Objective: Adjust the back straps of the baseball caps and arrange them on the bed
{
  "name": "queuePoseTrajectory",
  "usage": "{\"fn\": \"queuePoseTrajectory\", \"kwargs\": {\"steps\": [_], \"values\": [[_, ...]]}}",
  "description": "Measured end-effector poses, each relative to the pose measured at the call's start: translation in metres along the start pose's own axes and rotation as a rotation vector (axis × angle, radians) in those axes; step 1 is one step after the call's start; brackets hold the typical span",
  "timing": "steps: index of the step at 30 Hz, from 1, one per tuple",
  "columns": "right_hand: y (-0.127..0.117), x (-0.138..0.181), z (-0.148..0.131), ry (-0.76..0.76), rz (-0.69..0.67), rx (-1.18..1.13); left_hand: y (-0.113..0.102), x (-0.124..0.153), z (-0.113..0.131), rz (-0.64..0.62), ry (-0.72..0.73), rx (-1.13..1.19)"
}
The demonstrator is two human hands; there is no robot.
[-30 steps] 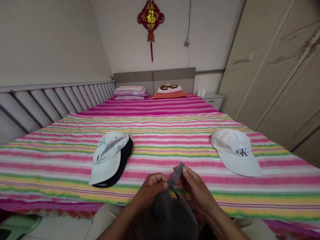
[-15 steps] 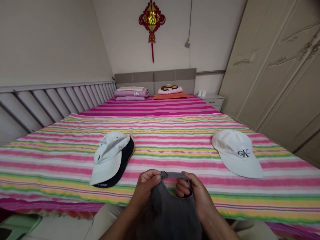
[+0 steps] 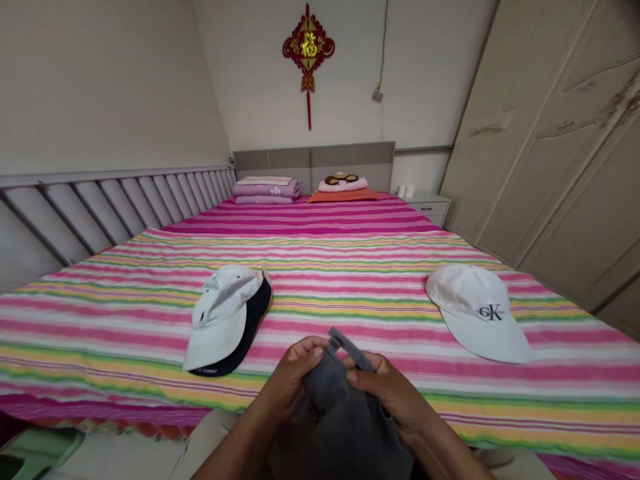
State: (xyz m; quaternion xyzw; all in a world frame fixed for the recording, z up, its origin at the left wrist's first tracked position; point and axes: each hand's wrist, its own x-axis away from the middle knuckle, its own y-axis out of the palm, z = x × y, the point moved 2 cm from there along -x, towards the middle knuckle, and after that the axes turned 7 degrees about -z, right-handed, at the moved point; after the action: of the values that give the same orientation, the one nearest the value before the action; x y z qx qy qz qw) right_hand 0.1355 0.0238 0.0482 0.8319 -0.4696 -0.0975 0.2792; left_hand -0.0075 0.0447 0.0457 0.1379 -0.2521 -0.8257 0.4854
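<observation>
Holding a soft dark grey cloth cap [image 3: 335,420] low over the near edge of the striped bedspread [image 3: 350,267], the left hand [image 3: 290,380] pinches its narrow webbing strap [image 3: 350,348] while the right hand [image 3: 390,393] pinches the strap's other end. Two stacked caps [image 3: 225,320], white over navy, lie left; a white curved-brim cap [image 3: 475,310] lies right.
</observation>
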Motion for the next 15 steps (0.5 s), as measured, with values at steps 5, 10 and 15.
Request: {"fn": "queuePoseTrajectory", "kwargs": {"steps": [5, 10, 15], "values": [[-0.014, 0.001, -0.013, -0.043, 0.135, -0.252, -0.032, 0.021, -0.020, -0.219, -0.305, -0.166], [-0.029, -0.002, -0.020, 0.004, 0.284, -0.410, -0.067, 0.043, -0.041, -0.088, -0.326, -0.156], [-0.047, -0.008, -0.008, -0.025, 0.354, -0.444, -0.088, 0.053, -0.021, 0.081, -0.106, 0.034]]}}
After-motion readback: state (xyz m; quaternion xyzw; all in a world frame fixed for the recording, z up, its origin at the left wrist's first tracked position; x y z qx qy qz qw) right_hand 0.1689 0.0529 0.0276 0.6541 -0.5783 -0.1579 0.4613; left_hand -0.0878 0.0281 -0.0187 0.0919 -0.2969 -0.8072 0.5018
